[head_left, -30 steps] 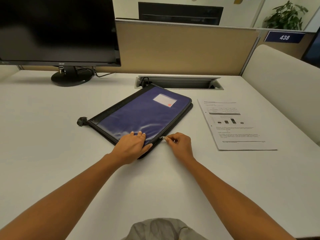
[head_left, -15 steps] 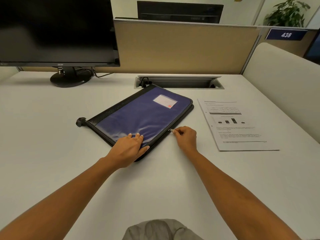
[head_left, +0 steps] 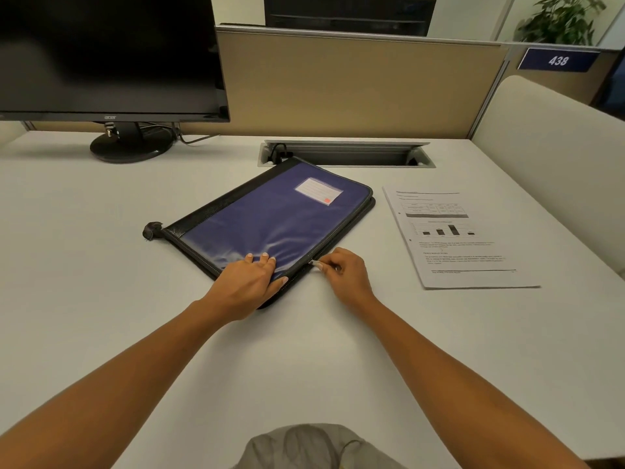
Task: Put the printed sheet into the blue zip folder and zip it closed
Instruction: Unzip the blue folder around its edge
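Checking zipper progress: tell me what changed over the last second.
The right hand, fingers pinched on the zipper pull, slid it a little way along the folder's near right edge, away from the corner. The left hand stayed flat on that corner, pressing the folder down. The sheet stayed on the desk to the right, outside the folder.

One head-worn wide-angle view looks forward and steeply down over the white worktop (head_left: 101, 265) from close above, both forearms reaching in from the bottom edge, the partition (head_left: 355, 86) at top.
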Motion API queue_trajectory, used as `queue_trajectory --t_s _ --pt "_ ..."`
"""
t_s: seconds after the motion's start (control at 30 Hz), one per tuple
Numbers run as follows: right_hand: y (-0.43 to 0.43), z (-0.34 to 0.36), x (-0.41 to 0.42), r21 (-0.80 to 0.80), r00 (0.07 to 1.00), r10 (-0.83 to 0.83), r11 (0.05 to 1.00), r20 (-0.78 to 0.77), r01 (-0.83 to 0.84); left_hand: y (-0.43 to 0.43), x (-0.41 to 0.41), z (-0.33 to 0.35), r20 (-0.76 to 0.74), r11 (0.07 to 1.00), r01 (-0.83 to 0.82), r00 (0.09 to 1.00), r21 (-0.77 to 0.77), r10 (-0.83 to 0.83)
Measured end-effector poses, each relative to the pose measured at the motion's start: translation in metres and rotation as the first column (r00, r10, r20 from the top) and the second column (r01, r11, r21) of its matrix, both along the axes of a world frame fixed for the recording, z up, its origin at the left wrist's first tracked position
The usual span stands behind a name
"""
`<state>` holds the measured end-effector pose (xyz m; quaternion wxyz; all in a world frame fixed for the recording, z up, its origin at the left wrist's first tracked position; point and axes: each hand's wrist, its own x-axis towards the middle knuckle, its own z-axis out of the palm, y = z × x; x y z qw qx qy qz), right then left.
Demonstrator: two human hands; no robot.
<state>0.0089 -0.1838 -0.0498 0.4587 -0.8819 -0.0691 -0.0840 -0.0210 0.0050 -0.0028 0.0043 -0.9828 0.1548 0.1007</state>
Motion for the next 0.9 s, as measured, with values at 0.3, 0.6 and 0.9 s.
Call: queue_trajectory --t_s 0.3,0.6,0.9 --pt "0.027 0.0 -0.031 0.007 0.972 0.233 0.972 0.029 -0.233 -0.002 0.009 -0.004 0.04 1.0 0.015 0.999 -0.003 -0.015" --pt "0.031 0.002 -0.035 0.048 0.968 0.251 0.967 -0.015 -0.25 0.008 0.011 -0.011 0.215 0.999 0.035 0.976 0.01 -0.037" --pt "0.011 0.006 -0.031 0.071 0.98 0.192 0.98 -0.051 -0.188 0.052 0.015 -0.019 0.101 0.969 0.223 0.972 -0.105 -0.212"
